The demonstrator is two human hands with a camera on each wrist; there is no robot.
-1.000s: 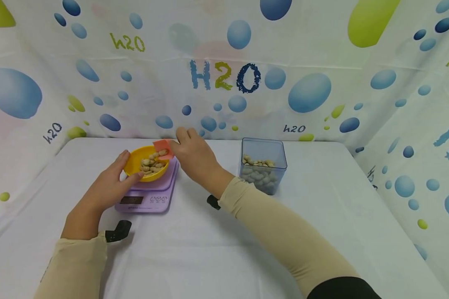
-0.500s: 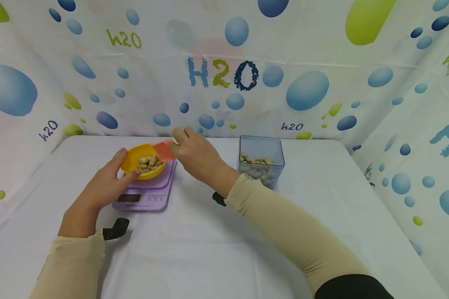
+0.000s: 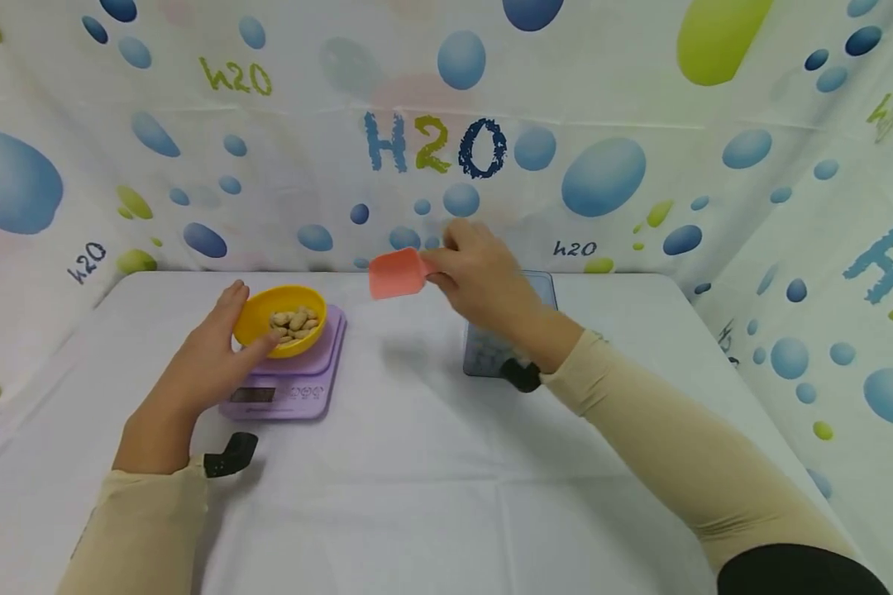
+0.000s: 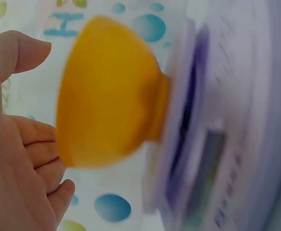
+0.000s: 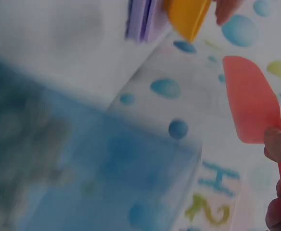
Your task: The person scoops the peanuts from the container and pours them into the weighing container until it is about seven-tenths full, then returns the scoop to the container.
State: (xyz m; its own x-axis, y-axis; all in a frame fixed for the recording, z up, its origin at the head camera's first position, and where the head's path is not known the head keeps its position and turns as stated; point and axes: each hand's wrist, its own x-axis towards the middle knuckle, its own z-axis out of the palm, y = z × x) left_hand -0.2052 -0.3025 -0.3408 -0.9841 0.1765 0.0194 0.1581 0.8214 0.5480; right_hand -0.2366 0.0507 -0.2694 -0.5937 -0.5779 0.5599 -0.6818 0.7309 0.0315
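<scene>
A coral plastic scoop [image 3: 396, 273] is held up above the table by my right hand [image 3: 484, 277], whose fingers and thumb grip its handle; no peanuts show on its blade. To the left, a yellow bowl [image 4: 107, 96] stands on a lilac kitchen scale [image 3: 286, 398] with some peanuts [image 3: 294, 323] inside. My left hand [image 3: 212, 359] is at the bowl's left side, fingers loosely spread around its rim. The left wrist view shows the thumb away from the bowl and the fingertips right at the rim.
Below my right forearm stands a clear blue-grey container [image 3: 484, 351], mostly hidden by it; blurred peanuts [image 5: 20, 139] show inside it in the right wrist view. A white cloth [image 3: 387, 496] covers the table, and a printed curtain [image 3: 305, 165] hangs right behind it.
My right hand has drawn the scoop away from the bowl, up and to the right toward the container. The peanuts that were on the scoop are off it. The left hand stays by the bowl.
</scene>
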